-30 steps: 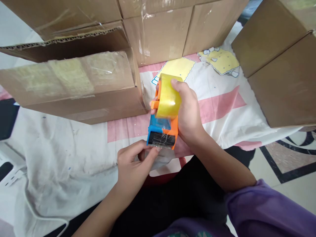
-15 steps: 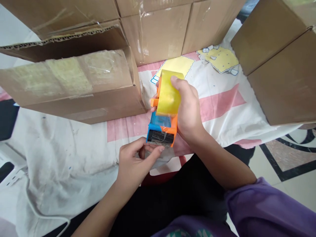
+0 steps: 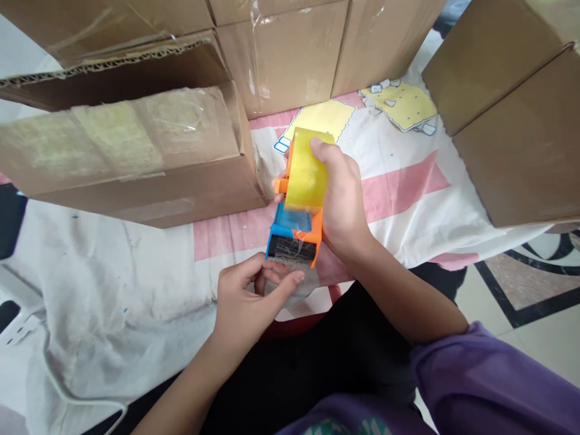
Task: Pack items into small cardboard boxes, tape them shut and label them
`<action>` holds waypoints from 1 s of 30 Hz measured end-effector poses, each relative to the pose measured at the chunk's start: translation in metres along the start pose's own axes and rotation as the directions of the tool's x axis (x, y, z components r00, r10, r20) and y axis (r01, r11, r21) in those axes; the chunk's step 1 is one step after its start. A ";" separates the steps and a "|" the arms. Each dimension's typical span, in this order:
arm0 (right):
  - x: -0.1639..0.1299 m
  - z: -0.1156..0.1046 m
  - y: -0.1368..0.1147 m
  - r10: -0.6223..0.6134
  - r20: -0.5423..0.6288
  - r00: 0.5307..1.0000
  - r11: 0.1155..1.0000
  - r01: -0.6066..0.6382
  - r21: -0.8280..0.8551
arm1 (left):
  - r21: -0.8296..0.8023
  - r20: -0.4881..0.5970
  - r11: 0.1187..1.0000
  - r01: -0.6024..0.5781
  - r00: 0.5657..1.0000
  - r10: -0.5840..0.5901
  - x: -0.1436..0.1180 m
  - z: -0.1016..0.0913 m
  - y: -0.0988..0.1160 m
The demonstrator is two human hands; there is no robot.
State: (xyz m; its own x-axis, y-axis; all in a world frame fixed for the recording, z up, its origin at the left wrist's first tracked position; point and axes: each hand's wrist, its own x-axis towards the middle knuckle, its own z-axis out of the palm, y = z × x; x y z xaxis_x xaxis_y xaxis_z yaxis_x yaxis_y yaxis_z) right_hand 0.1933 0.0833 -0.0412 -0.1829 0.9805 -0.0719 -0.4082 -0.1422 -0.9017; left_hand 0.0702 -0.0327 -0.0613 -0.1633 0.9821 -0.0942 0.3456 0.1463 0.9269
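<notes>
My right hand (image 3: 343, 193) is wrapped around a tape dispenser (image 3: 290, 222) with a blue and orange frame. A wide roll of yellowish tape (image 3: 308, 172) sits on it, with my thumb resting on the roll's face. The dispenser's black roller and cutting edge point toward my body. Just below that edge, my left hand (image 3: 254, 290) has its fingers curled in and its thumb close to the fingertips. The fingertips touch or nearly touch the dispenser's front; whether a tape end is between them I cannot make out.
A carton with a raised flap (image 3: 149, 163) stands at left. Stacked taped cartons (image 3: 290, 60) form a wall behind, and more cartons (image 3: 516, 139) stand at right. A pink and white patterned cloth (image 3: 399, 187) covers the surface. A pale cable (image 3: 58, 386) lies at lower left.
Both hands and the dispenser keep nearly the same pose. The view has shifted slightly, and the left thumb tip sits a little farther from the dispenser's front edge.
</notes>
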 end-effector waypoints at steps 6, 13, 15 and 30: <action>-0.005 0.003 0.000 0.002 -0.006 1.000 0.997 -0.001 0.072 | -0.097 0.017 0.994 0.044 0.999 -0.043 0.004 0.001 0.003; -0.005 0.004 0.004 -0.015 -0.003 1.000 0.997 0.015 -0.074 | -0.064 0.007 0.998 0.019 1.000 -0.018 0.004 0.000 -0.001; -0.003 0.003 0.004 0.003 -0.013 1.000 0.999 -0.003 -0.042 | -0.021 0.027 1.000 -0.012 1.000 0.012 0.003 -0.004 -0.002; 0.004 -0.013 -0.012 -0.094 -0.040 0.995 0.994 0.096 0.051 | -0.053 0.101 0.997 -0.058 0.993 0.064 0.007 -0.008 -0.017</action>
State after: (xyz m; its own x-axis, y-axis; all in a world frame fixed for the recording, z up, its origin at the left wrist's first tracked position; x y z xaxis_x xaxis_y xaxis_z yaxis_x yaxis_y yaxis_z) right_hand 0.2092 0.0909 -0.0359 -0.1076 0.9942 -0.0043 -0.4692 -0.0546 -0.8814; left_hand 0.0558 -0.0288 -0.0751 -0.0468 0.9964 -0.0712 0.3049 0.0821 0.9488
